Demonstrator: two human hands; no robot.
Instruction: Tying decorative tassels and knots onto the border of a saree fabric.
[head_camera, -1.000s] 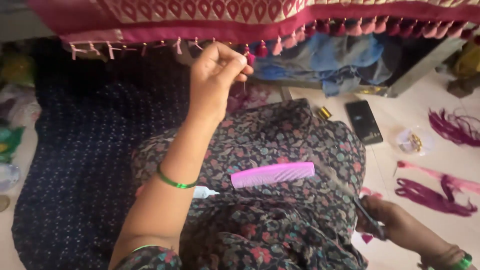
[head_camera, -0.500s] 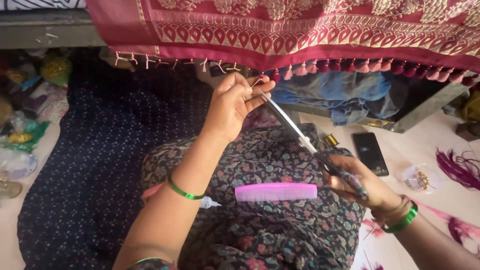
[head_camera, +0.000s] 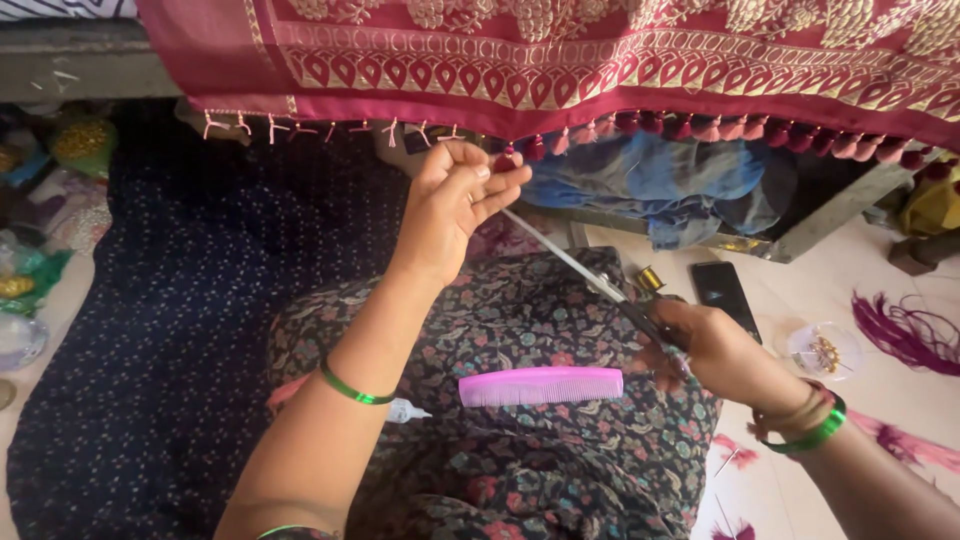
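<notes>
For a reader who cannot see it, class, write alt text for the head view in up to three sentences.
The left hand pinches a maroon tassel on the hem of a red patterned cloth, while the right hand holds scissors pointed up at it. A pink comb lies on the person's floral lap, and a phone lies on the floor.

You have a maroon tassel (head_camera: 507, 160) at the upper centre of the frame, hanging from the fringed hem of the red patterned cloth (head_camera: 600, 60). Your scissors (head_camera: 590, 275) are long, slim and silver, angled from right of centre up-left, tip just below that tassel.
</notes>
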